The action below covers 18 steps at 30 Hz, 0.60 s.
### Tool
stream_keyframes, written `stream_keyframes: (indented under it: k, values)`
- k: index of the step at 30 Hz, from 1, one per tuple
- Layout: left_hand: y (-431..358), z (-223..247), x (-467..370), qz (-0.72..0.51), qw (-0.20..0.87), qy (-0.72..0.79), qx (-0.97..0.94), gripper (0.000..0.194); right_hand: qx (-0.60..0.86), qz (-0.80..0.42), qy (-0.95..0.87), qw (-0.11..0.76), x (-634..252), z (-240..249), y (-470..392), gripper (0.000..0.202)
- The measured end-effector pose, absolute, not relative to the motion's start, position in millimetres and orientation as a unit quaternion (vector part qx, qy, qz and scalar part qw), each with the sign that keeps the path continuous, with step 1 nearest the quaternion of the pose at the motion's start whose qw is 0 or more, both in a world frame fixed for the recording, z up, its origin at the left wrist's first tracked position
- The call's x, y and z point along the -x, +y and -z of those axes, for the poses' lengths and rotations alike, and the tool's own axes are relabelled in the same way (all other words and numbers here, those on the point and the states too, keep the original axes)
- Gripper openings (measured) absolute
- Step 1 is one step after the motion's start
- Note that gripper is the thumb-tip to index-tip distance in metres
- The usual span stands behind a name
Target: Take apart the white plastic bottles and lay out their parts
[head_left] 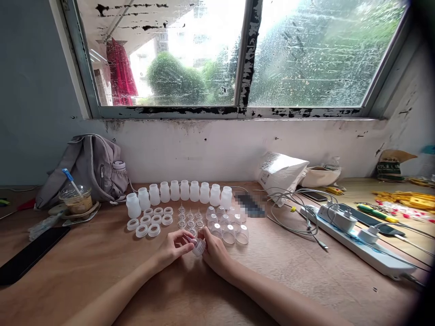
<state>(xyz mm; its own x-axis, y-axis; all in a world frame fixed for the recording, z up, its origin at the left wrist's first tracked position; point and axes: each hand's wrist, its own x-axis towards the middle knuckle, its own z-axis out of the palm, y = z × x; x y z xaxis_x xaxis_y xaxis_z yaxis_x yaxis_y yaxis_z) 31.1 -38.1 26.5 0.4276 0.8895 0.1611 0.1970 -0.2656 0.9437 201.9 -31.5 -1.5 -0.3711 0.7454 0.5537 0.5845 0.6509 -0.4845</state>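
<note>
My left hand (177,246) and my right hand (214,251) meet at the middle of the table. Between them they grip a small translucent screw ring (199,248) with a ridged side. Fingers cover part of it, so I cannot tell whether a nipple sits inside. Just beyond are several clear bottle nipples (181,216) in short rows. Left of these lie several white screw rings (154,230), and to the right stand several clear dome caps (229,234). Behind everything, several frosted baby bottles (175,190) form a curved row, open tops up.
At left are a grey backpack (91,167), a drink cup with straw (76,199) and a black phone-like slab (32,256). To the right lie a white power strip (356,240), tangled cables (292,222), a white package (282,172) and a screwdriver (377,213).
</note>
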Motion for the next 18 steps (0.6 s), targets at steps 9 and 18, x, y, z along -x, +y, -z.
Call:
stream_keyframes:
  k: [9, 18]
  values:
    - [-33, -25, -25, -0.409, 0.436, 0.396, -0.697, 0.032, 0.385, -0.125, -0.826, 0.392, -203, -4, -36, 0.030]
    - [-32, -18, -25, -0.428, 0.364, 0.414, -0.716, 0.027, 0.329, -0.200, -0.836, 0.390, -203, -15, -46, 0.046]
